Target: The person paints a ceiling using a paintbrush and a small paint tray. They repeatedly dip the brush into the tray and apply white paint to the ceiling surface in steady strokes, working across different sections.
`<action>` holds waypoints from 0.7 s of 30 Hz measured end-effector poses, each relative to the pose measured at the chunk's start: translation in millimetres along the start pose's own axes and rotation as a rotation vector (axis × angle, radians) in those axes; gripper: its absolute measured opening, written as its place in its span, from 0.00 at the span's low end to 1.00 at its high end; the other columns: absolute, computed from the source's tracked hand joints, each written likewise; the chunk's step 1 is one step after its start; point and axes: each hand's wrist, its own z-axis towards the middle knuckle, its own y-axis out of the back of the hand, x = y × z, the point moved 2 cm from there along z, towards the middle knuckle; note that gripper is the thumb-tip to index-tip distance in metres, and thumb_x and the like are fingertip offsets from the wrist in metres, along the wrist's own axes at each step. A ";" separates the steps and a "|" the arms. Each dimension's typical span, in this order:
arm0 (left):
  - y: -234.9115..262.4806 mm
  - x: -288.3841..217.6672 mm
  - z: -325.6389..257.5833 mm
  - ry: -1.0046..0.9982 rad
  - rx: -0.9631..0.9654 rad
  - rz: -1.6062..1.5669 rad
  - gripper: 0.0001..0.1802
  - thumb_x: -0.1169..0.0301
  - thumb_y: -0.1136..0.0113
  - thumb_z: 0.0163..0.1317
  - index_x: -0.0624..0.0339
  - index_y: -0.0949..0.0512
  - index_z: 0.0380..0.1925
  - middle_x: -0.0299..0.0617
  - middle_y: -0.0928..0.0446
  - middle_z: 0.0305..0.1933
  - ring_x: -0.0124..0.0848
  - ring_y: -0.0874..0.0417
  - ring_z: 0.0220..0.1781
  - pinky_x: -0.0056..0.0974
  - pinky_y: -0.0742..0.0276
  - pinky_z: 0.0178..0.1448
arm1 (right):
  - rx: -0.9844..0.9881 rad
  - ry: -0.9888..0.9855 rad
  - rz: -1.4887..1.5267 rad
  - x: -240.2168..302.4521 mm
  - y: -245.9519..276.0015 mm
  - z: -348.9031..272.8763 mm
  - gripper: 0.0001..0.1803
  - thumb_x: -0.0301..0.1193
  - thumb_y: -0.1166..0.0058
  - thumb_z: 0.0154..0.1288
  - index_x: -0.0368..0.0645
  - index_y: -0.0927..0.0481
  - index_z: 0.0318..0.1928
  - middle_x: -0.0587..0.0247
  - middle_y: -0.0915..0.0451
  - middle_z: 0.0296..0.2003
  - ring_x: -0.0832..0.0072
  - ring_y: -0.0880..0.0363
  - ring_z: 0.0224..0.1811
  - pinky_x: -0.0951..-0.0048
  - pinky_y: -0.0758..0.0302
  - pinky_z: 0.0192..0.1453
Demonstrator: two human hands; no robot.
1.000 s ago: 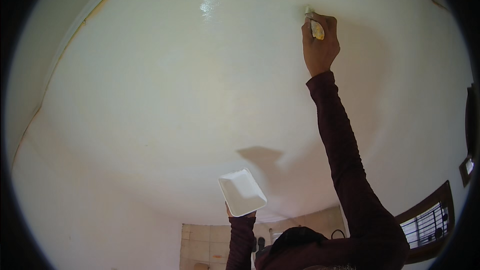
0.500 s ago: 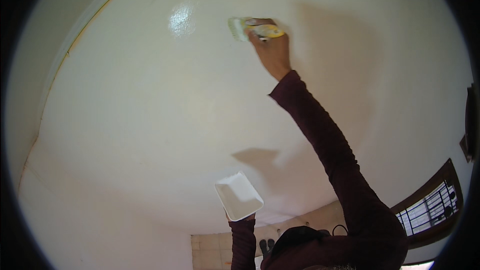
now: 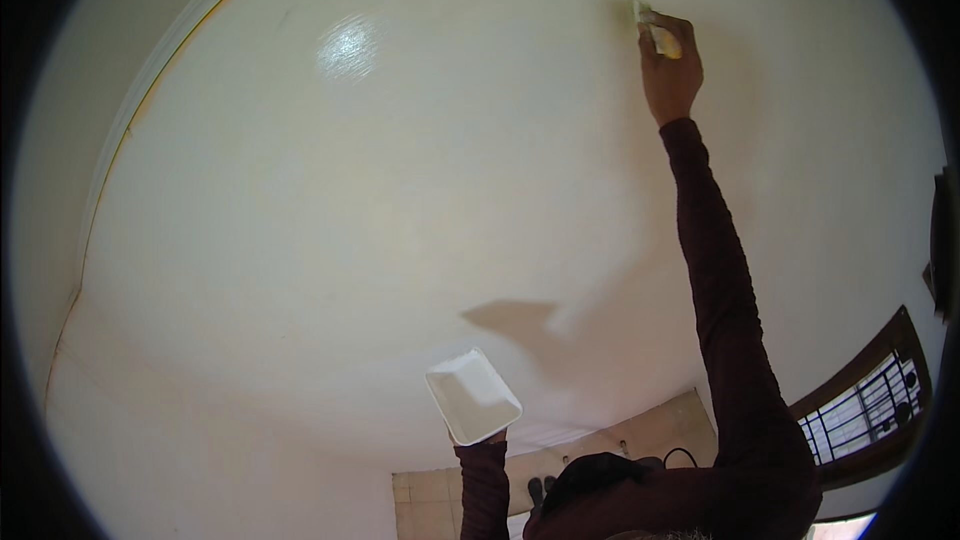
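My right hand (image 3: pixel 674 75) reaches up at the upper right, closed round a wide paintbrush (image 3: pixel 666 42) with a yellow handle. The pale bristles point left and up, at or very near the off-white wall (image 3: pixel 450 170). Low in the middle, my left hand (image 3: pixel 496 436) holds up a white rectangular tray (image 3: pixel 470 395) with sloping sides. Most of that hand is hidden behind the tray; only its edge shows by the dark sleeve. A shiny wet-looking patch (image 3: pixel 348 48) catches light on the wall at the upper left.
A yellow-edged white moulding (image 3: pixel 165 75) curves along the wall's left border. At the lower right sits a barred window (image 3: pixel 865 405) in a brown frame. Tiled floor (image 3: pixel 425 510) and dark footwear (image 3: pixel 541 487) show at the bottom.
My right hand has swept the paintbrush to the right and slightly up across the wall, the arm straightening. The tray in my left hand has stayed almost in place.
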 end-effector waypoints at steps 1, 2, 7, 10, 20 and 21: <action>-1.0 0.4 0.1 0.004 -0.006 -0.002 0.31 0.51 0.61 0.76 0.49 0.44 0.73 0.45 0.34 0.72 0.41 0.28 0.69 0.50 0.25 0.66 | 0.001 0.061 -0.058 10.6 -5.3 -6.4 0.11 0.30 0.37 0.61 0.54 0.16 0.45 0.68 0.19 0.45 0.66 0.16 0.41 0.65 0.19 0.42; -2.7 0.3 -0.6 0.006 -0.014 -0.003 0.31 0.51 0.60 0.76 0.49 0.44 0.73 0.45 0.35 0.72 0.41 0.28 0.69 0.50 0.25 0.66 | 0.004 0.121 -0.114 22.1 -12.7 -14.6 0.12 0.29 0.37 0.60 0.55 0.16 0.45 0.69 0.21 0.46 0.65 0.17 0.41 0.64 0.19 0.41; -11.6 -1.9 -2.3 0.006 -0.012 -0.041 0.30 0.53 0.57 0.75 0.51 0.44 0.73 0.46 0.34 0.72 0.41 0.26 0.67 0.49 0.24 0.65 | 0.256 0.177 -0.026 90.1 -52.2 -74.5 0.16 0.23 0.37 0.55 0.54 0.16 0.45 0.68 0.23 0.46 0.65 0.19 0.43 0.65 0.19 0.42; 3.7 4.0 2.5 -0.006 -0.031 0.131 0.30 0.53 0.57 0.75 0.51 0.43 0.72 0.46 0.32 0.70 0.42 0.24 0.64 0.49 0.23 0.64 | 0.316 0.119 0.229 114.9 -52.4 -82.8 0.14 0.23 0.36 0.58 0.50 0.17 0.45 0.67 0.21 0.44 0.68 0.18 0.42 0.70 0.20 0.43; 23.5 8.6 8.5 0.023 -0.084 0.052 0.29 0.53 0.57 0.75 0.53 0.41 0.71 0.49 0.28 0.65 0.43 0.21 0.59 0.49 0.21 0.62 | 0.164 -0.276 0.528 -21.0 -18.4 -34.4 0.10 0.28 0.37 0.63 0.39 0.16 0.43 0.67 0.15 0.34 0.81 0.18 0.31 0.77 0.20 0.35; 20.7 4.5 4.9 0.023 -0.090 0.065 0.29 0.52 0.57 0.75 0.52 0.40 0.70 0.49 0.28 0.65 0.44 0.20 0.59 0.49 0.21 0.62 | 0.195 -0.340 0.493 -34.5 -9.6 -23.2 0.12 0.30 0.37 0.63 0.40 0.17 0.45 0.67 0.15 0.35 0.82 0.18 0.31 0.78 0.20 0.35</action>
